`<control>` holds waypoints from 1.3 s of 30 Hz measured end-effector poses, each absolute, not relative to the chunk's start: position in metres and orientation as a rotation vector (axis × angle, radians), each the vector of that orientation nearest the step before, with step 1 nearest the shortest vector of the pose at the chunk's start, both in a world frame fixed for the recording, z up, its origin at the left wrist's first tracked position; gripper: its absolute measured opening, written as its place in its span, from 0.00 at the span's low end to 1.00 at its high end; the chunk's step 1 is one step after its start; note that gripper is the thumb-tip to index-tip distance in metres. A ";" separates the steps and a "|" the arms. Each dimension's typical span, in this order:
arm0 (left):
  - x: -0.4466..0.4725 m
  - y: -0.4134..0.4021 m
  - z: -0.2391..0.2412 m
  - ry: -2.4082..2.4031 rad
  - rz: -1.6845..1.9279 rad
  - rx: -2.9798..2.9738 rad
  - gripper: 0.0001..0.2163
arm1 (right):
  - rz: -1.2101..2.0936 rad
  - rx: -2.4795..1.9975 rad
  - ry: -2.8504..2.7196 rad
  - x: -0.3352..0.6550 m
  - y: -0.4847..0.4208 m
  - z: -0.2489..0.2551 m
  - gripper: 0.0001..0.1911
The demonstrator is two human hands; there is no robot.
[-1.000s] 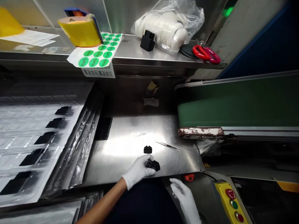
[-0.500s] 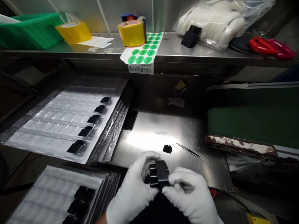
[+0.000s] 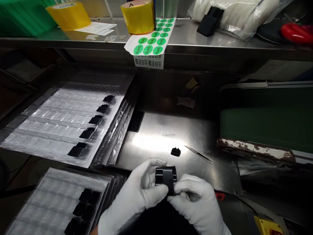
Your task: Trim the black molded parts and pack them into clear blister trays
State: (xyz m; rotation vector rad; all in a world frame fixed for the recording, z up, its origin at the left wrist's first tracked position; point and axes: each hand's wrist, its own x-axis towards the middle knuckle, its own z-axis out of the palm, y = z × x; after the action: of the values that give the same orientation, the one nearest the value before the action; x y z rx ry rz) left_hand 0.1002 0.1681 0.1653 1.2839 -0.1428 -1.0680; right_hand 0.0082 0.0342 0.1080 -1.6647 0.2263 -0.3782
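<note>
A small black ribbed part (image 3: 165, 180) sits between the two gloved hands, lifted just above the near edge of the steel table (image 3: 156, 143). The left hand (image 3: 133, 200) pinches its left side, thumb and forefinger curled around the top and front. The right hand (image 3: 199, 205) pinches the lower right corner, its fingertips folded in under the part. The two hands nearly meet beneath it; whether they touch is hard to tell, as the area below is dark.

Just beyond the hands, a smaller black piece (image 3: 175, 151) lies on the table, with slim tweezers (image 3: 198, 154) just to its right. To the left, a clear blister tray (image 3: 49, 130) holds a column of black parts along its right edge, and a second tray (image 3: 49, 202) below it carries a few more.

On the shelf (image 3: 195, 40) behind stand a yellow tape roll (image 3: 138, 16) and a sheet of green stickers (image 3: 151, 40). A green conveyor belt (image 3: 266, 125) runs off to the right.
</note>
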 end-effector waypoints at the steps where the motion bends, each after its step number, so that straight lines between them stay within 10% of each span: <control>1: 0.102 0.167 0.166 -0.140 -1.083 1.288 0.15 | -0.377 -1.662 0.233 0.008 0.034 0.108 0.06; 23: 0.108 0.181 0.146 -1.103 -0.209 1.789 0.15 | 0.153 -0.909 0.407 0.012 0.034 0.135 0.19; 30: 0.101 0.183 0.155 -0.597 -0.716 1.724 0.31 | 0.114 -1.234 0.472 0.011 0.040 0.134 0.13; 39: 0.091 0.184 0.165 -0.383 -0.686 1.585 0.15 | -0.085 -1.441 0.366 0.000 0.045 0.113 0.04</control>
State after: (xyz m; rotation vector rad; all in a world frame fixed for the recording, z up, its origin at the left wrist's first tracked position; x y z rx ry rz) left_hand 0.0913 0.1841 0.1647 1.5849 -0.3827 -0.6858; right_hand 0.0000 0.0449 0.1127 -1.4413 0.3659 -0.0853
